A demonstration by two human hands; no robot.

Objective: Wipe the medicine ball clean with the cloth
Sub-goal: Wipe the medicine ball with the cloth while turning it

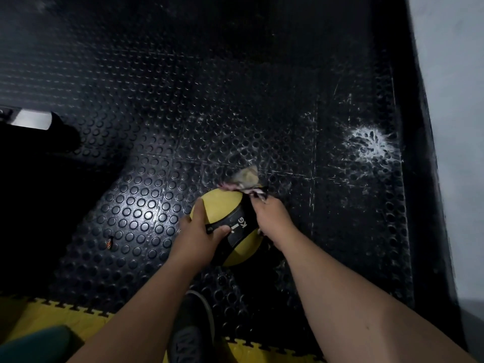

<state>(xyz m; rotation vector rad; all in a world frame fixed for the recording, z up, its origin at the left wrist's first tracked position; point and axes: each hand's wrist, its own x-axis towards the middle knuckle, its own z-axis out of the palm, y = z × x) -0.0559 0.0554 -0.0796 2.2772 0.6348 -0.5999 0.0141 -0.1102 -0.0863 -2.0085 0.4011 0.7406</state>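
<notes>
Medicine ball (225, 218), yellow-black, over studded floor mat (235, 100). Left hand (201, 231) grips its near-left side; right hand (269, 218) bunches cloth (246, 183) against its far-right. One-handed hold, likely loose; a hard wipe could roll it free.

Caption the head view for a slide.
Left hand steadies a yellow-and-black medicine ball while the right hand wipes its far side with a cloth, above a studded black mat.

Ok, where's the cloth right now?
In the head view, the cloth is bunched at the medicine ball's far upper edge, under the right hand.
</notes>
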